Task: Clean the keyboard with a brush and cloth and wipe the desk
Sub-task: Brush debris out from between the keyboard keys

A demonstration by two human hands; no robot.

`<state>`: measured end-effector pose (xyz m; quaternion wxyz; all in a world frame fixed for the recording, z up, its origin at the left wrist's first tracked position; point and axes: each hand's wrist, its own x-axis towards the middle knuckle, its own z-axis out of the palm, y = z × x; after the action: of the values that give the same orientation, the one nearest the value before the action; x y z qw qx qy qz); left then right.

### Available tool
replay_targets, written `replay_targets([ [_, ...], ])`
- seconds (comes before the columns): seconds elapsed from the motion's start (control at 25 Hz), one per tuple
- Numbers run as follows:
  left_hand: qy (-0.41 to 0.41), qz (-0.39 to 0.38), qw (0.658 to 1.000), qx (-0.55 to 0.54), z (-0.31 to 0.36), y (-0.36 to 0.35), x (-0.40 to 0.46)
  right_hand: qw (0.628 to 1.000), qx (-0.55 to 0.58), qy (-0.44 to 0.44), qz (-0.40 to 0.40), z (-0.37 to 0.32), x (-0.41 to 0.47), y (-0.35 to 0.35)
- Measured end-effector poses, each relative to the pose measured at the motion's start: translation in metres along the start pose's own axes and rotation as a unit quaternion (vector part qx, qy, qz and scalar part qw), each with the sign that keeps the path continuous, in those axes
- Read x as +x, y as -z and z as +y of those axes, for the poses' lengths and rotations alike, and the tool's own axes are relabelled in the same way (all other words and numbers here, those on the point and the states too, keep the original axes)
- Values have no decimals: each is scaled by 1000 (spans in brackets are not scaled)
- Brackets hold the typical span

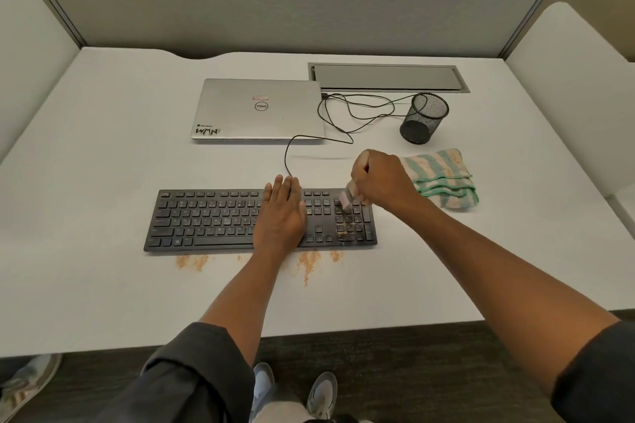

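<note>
Light: bright, even, from overhead | Shadows: faint and soft on the desk [103, 154] | Glare: none | Blur: brush [346, 197] smeared by motion, key legends soft | Distortion: wide-angle bowing of partition [275, 3] and desk edges | Focus: otherwise moderately sharp

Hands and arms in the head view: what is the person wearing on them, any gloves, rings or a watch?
Both hands are bare: no gloves, rings or watch show on the left hand or the right hand. Both forearms are uncovered. Dark grey sleeves are pushed up to about the elbows, loosely bunched, without visible markings.
</note>
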<state>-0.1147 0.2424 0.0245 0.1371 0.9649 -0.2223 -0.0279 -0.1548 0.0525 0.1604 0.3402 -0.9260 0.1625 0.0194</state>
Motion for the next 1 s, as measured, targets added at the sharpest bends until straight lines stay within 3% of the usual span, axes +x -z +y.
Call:
replay_targets([
  [0.12, 0, -6, 1000, -3, -1, 2, 0, 999, -22, 12, 22, -1, -2, -8],
  [0.28, 1, -6, 1000, -2, 0, 1, 1, 994, -111, 15, -19, 10, -28, -24],
  [0.44, -1, -2, 1000, -4, 0, 1, 0, 998, -50, 35, 18, 9, -31, -15],
  [0.52, 2, -6, 1000, -7, 0, 2, 0, 997, -5, 80, -16, 2, -29, -12],
  [0.64, 2, -11, 1000, -7, 2, 4, -1, 987, -54, 126, -87, 4, -31, -14],
  [0.84, 2, -5, 1000, -7, 1, 2, 0, 982, -74, 97, -142, 11, -26, 16],
  [1.0, 2, -6, 1000, -8, 2, 3, -1, 981, -9, 112, -158, 8, -28, 7],
])
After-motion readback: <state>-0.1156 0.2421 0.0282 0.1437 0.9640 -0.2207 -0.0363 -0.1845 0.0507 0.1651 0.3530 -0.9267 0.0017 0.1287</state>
